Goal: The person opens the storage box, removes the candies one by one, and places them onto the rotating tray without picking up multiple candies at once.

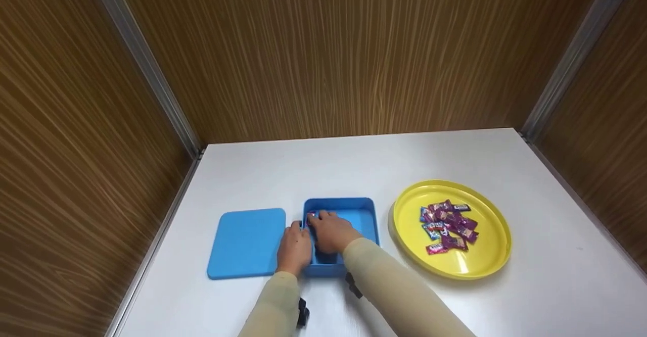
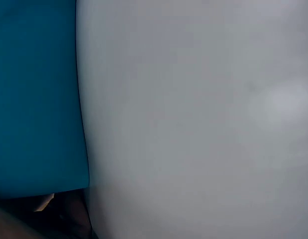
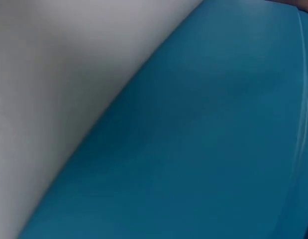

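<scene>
A blue open box (image 1: 361, 220) stands mid-table. My left hand (image 1: 294, 248) grips its left wall, fingers near the rim. Inside the box is my right hand (image 1: 333, 232), fingertips pointing down and left on a small wrapped candy (image 1: 310, 215) near the far left corner. The fingers cover most of that candy, and the thumb is hidden. Part of the box's outer wall (image 3: 183, 149) fills much of the right wrist view. In the left wrist view, a blue surface (image 2: 34, 99) takes up the left side, with little of the hand showing.
A flat blue lid (image 1: 246, 243) lies left of the box. To the right stands a round yellow tray (image 1: 488, 256) with several wrapped candies (image 1: 450, 223) heaped in its middle. Wood-grain panels (image 1: 323, 59) enclose the white table (image 1: 354, 162) at the back and both sides.
</scene>
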Available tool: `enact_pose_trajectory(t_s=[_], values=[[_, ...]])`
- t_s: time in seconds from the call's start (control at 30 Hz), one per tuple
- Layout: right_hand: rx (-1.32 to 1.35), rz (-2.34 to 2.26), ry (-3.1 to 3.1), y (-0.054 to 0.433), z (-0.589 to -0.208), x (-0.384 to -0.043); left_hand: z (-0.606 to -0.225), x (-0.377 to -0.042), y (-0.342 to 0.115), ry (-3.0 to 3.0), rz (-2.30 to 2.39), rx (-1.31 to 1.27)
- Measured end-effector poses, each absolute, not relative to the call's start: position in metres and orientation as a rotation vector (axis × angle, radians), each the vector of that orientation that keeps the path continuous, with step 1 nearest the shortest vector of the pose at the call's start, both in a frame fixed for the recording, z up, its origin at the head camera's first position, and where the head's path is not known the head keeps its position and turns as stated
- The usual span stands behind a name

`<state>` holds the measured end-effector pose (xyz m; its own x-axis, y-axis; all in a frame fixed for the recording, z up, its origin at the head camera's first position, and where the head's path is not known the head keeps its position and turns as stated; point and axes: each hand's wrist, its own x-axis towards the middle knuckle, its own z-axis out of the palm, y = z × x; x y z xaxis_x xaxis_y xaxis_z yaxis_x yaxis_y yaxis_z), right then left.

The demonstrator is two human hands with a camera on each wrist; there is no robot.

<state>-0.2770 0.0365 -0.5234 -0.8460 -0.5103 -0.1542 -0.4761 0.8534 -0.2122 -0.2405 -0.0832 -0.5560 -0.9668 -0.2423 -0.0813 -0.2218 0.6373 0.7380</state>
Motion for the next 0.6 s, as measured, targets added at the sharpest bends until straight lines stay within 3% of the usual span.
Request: enact_pose_trajectory(t_s=[0.6], values=[[-0.843,-0.211,2.841,0.047,-0.531,-0.281,-0.556,-0.239,-0.082,-2.794,-1.271,0.412]])
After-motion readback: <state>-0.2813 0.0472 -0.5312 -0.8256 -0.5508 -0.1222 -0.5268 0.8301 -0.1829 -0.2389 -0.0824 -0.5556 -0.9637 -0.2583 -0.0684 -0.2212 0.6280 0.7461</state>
